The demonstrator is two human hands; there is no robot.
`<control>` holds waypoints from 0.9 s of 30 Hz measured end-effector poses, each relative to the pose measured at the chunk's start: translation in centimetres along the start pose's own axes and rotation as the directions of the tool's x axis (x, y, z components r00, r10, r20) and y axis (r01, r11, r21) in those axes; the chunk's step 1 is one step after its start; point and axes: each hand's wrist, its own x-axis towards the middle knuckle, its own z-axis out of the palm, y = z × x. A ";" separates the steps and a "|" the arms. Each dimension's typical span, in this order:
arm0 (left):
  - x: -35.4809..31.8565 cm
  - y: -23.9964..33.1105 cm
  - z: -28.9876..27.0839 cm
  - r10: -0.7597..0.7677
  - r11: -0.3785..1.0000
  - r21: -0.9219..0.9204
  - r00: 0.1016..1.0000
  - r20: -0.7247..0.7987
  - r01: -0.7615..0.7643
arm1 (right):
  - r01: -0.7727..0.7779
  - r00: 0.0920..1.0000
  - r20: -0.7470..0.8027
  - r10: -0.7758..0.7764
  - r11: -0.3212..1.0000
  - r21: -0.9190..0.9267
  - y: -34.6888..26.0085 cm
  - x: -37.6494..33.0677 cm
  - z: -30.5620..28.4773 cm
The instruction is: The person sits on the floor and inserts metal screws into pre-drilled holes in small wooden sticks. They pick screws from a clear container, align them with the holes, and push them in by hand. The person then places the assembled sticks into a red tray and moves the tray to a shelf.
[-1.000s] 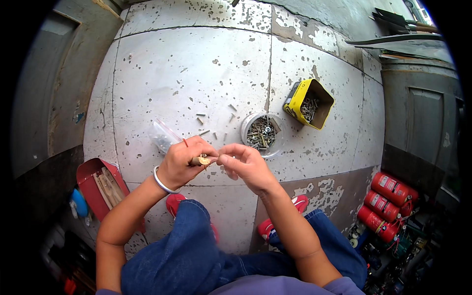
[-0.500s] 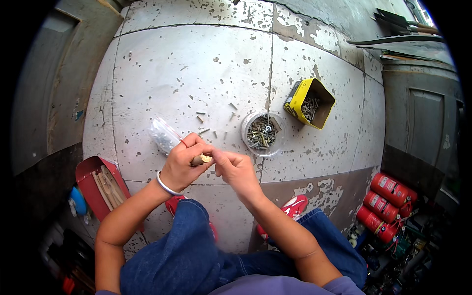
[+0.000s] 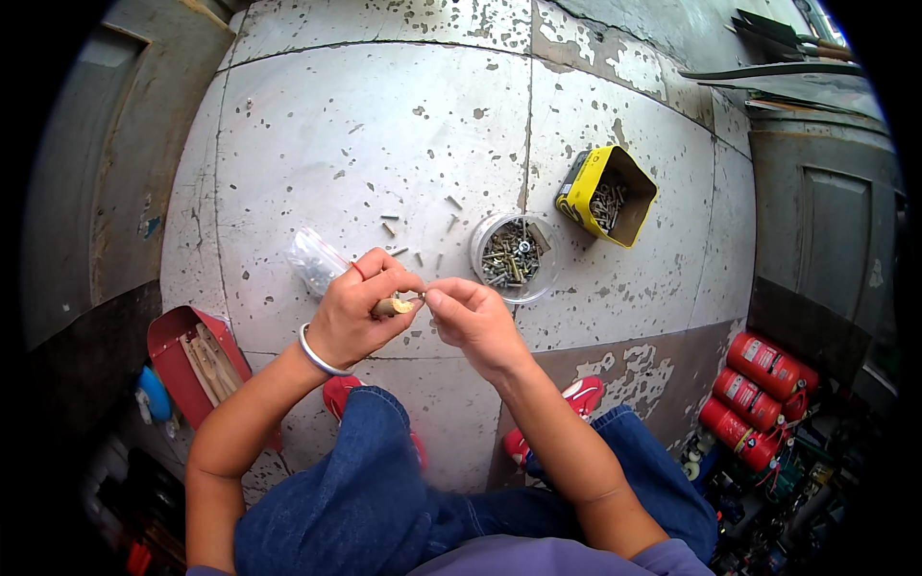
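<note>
My left hand (image 3: pixel 351 307) is closed around a short round wooden stick (image 3: pixel 392 307), whose pale, rough end points toward my right hand. The fingertips of my right hand (image 3: pixel 475 324) pinch close to those of the left. Between them shows a small dark metal piece (image 3: pixel 422 297), too small to name. Just beyond my left hand lies a clear plastic bag (image 3: pixel 317 261), its contents hard to make out. Several loose screws (image 3: pixel 400 252) are scattered on the floor past my fingers. A round clear tub (image 3: pixel 477 274) of mixed screws and bolts stands ahead of my right hand.
A yellow and black tin (image 3: pixel 573 204) with screws inside stands right of the tub. Red fire extinguishers (image 3: pixel 754 408) lie at the right, near dark clutter. At the left, a red dustpan-like container (image 3: pixel 168 344) holds wooden sticks (image 3: pixel 206 365). Grey doors flank the tiled floor.
My right hand has drawn slightly back to the right, and the small metal piece now shows between the fingertips. The left hand keeps its hold on the wooden stick.
</note>
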 end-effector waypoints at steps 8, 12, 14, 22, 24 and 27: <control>-0.1 -0.4 -0.1 0.112 0.991 0.079 0.994 -0.003 -0.111 | 0.044 0.998 -0.047 -0.049 0.995 -0.092 -0.6 -0.3 -0.1; 0.1 0.7 -0.3 0.057 0.998 -0.008 0.998 -0.007 -0.057 | 0.035 0.998 -0.048 -0.041 0.992 -0.124 -1.0 -0.5 0.3; 0.1 -0.1 0.0 0.174 0.985 -0.012 0.984 -0.046 -0.175 | 0.054 0.996 -0.063 -0.066 0.983 -0.175 -1.1 -0.6 0.8; -0.2 -0.2 -0.2 0.068 0.998 -0.013 0.997 -0.036 -0.068 | 0.205 0.960 -0.109 -0.257 0.914 -0.349 -0.9 -0.5 1.2; -0.2 -0.4 -0.1 0.115 0.993 -0.003 0.992 -0.041 -0.116 | 0.233 0.952 -0.103 -0.289 0.898 -0.373 -0.6 -0.4 1.1; -0.2 -0.4 -0.2 -0.039 0.996 -0.083 0.999 0.028 0.042 | 0.241 0.934 -0.137 -0.330 0.866 -0.438 -0.5 -0.5 1.2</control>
